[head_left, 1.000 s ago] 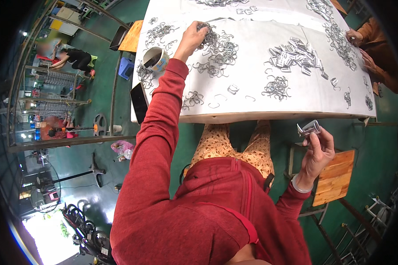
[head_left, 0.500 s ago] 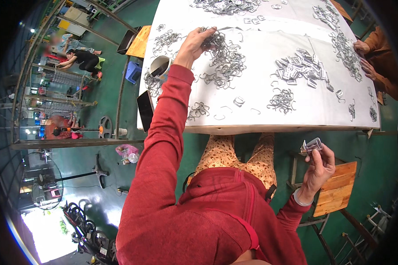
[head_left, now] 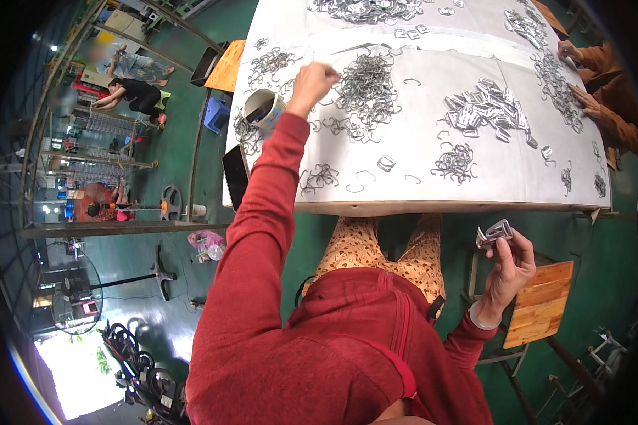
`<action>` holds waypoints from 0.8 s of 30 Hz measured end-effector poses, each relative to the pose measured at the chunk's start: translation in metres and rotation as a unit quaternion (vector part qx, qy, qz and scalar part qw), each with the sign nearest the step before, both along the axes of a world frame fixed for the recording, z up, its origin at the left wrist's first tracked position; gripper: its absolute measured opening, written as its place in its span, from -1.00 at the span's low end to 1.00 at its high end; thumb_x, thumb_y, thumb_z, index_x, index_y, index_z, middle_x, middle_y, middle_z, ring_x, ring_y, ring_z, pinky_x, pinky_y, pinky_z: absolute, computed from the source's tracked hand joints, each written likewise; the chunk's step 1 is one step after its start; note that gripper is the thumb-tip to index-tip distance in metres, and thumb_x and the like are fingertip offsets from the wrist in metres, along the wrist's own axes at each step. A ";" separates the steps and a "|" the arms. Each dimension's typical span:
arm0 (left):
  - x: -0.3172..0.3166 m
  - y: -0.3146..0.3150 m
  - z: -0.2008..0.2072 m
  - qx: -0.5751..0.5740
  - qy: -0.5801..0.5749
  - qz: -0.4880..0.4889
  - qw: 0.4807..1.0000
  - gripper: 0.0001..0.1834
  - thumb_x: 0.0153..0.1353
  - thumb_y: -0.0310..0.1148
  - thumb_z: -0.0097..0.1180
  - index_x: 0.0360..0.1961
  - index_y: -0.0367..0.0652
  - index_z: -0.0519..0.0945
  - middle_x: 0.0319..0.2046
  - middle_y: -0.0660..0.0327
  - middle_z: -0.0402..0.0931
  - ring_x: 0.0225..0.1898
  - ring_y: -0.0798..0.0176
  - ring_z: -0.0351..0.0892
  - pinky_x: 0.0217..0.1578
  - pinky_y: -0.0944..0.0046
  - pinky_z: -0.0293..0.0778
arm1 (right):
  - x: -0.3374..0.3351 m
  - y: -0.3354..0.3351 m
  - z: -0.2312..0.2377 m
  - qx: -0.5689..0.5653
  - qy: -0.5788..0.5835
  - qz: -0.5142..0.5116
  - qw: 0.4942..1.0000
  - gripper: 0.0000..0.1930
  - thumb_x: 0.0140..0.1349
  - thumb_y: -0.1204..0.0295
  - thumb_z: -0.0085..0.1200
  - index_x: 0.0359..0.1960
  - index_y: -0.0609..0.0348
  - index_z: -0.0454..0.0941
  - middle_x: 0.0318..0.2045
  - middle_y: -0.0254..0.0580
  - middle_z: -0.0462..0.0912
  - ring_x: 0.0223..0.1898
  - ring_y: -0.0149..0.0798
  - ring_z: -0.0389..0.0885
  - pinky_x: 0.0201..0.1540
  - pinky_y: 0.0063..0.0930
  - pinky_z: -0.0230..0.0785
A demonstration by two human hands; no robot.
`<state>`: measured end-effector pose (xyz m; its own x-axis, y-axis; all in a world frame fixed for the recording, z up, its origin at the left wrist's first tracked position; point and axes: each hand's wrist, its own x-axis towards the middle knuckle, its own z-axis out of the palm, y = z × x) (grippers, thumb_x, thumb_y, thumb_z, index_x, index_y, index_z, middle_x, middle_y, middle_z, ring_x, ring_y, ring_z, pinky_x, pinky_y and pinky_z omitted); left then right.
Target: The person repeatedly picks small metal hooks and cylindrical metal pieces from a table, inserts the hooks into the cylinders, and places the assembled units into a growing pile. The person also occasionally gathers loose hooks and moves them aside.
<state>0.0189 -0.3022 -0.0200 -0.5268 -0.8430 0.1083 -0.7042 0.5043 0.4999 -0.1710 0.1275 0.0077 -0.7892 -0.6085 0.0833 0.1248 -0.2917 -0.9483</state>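
My left hand [head_left: 312, 86] hovers over the white table, fingers curled together at the left edge of a big heap of bent grey wire clips [head_left: 367, 95]. What those fingers hold, if anything, is too small to make out. Off the table's front edge, my right hand [head_left: 507, 273] pinches a shiny metal buckle [head_left: 495, 232] between thumb and fingers. A pile of similar flat metal buckles [head_left: 485, 110] lies at mid-table. Below it sits a smaller heap of wire clips [head_left: 454, 163]. One buckle [head_left: 385, 163] lies alone between the heaps.
A cup [head_left: 264, 108] stands beside my left wrist, with a dark phone [head_left: 235, 176] at the table's left edge. At the far right, a co-worker's hands [head_left: 581, 99] rest by another clip heap. A wooden stool [head_left: 542, 304] stands beneath my right hand.
My left hand has drawn back from the top of the large clip heap, down and to the left. The right hand keeps the buckle nearly still. One co-worker's hand has moved up.
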 end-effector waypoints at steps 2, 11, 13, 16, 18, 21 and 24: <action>0.011 0.015 -0.015 -0.009 -0.044 -0.003 0.999 -0.85 -0.02 -0.37 0.22 -0.39 -0.10 0.70 -0.49 0.10 0.63 -0.40 0.10 0.62 -0.31 0.17 0.49 | 0.002 0.002 0.001 -0.002 0.005 -0.002 1.000 -0.79 0.06 0.73 0.08 -0.22 0.39 0.52 -0.41 -0.08 0.61 -0.51 -0.37 0.54 -0.49 -0.59 0.42; -0.017 0.037 -0.022 -0.137 0.056 -0.046 0.988 -0.89 -0.01 -0.35 0.22 -0.41 -0.07 0.68 -0.45 0.11 0.62 -0.38 0.08 0.61 -0.31 0.14 0.49 | 0.008 0.016 0.018 0.011 0.040 -0.018 0.999 -0.78 0.05 0.74 0.08 -0.22 0.38 0.52 -0.41 -0.10 0.62 -0.50 -0.38 0.54 -0.47 -0.59 0.42; -0.024 0.039 -0.016 -0.087 0.012 -0.021 0.996 -0.85 -0.03 -0.30 0.25 -0.43 -0.10 0.67 -0.45 0.09 0.61 -0.36 0.04 0.60 -0.30 0.12 0.49 | 0.009 0.020 0.022 0.012 0.048 -0.028 0.998 -0.78 0.05 0.74 0.08 -0.22 0.38 0.52 -0.41 -0.10 0.62 -0.49 -0.37 0.55 -0.46 -0.58 0.43; -0.036 0.045 -0.022 -0.051 -0.064 -0.011 0.997 -0.81 -0.05 -0.26 0.26 -0.45 -0.14 0.67 -0.46 0.05 0.61 -0.35 -0.02 0.60 -0.28 0.08 0.49 | 0.012 0.024 0.024 0.005 0.046 -0.041 0.998 -0.77 0.05 0.74 0.08 -0.22 0.36 0.52 -0.41 -0.10 0.62 -0.48 -0.37 0.55 -0.46 -0.58 0.43; -0.040 0.042 -0.043 -0.051 -0.083 -0.005 0.995 -0.82 -0.04 -0.29 0.22 -0.46 -0.15 0.66 -0.45 0.04 0.61 -0.33 -0.05 0.60 -0.27 0.04 0.49 | 0.013 0.022 0.021 -0.012 0.033 -0.033 0.999 -0.77 0.06 0.75 0.08 -0.22 0.35 0.53 -0.41 -0.10 0.62 -0.48 -0.37 0.56 -0.46 -0.59 0.44; -0.039 0.050 -0.042 -0.059 -0.043 -0.001 0.997 -0.81 -0.03 -0.27 0.21 -0.43 -0.16 0.66 -0.42 0.06 0.61 -0.29 0.00 0.59 -0.23 0.09 0.46 | 0.016 0.019 0.021 -0.031 0.019 -0.027 0.999 -0.77 0.06 0.76 0.08 -0.21 0.34 0.53 -0.40 -0.09 0.62 -0.46 -0.37 0.58 -0.47 -0.60 0.45; -0.028 0.053 -0.024 -0.055 0.003 0.000 0.998 -0.82 -0.01 -0.29 0.20 -0.42 -0.16 0.65 -0.42 0.06 0.60 -0.30 0.01 0.58 -0.25 0.10 0.44 | 0.019 0.018 0.025 -0.014 0.022 -0.015 1.000 -0.78 0.05 0.75 0.09 -0.22 0.36 0.53 -0.39 -0.08 0.63 -0.46 -0.37 0.59 -0.47 -0.61 0.45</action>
